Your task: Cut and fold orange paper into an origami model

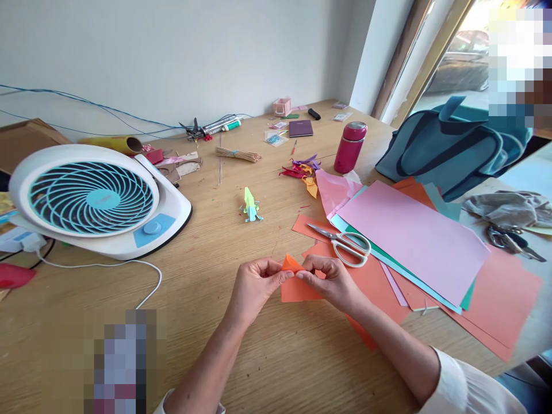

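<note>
A small folded orange paper (292,264) is pinched between both hands, its pointed tip upward. My left hand (262,280) grips its left side with thumb and forefinger. On the right side, my right hand (330,280) holds it in the same kind of pinch. Flat orange sheets (379,293) lie beneath and beside my right hand. Scissors with white handles (351,249) rest on the sheets just beyond that hand, blades pointing left. A green and light blue folded paper figure (250,206) stands farther back on the table.
A white fan (103,198) stands at the left, its cable (150,267) curving over the table (207,322). Pink sheets (409,236), a red bottle (350,148) and a teal bag (444,144) are at the right. Bundled sticks (238,153) and paper scraps (308,169) lie farther back.
</note>
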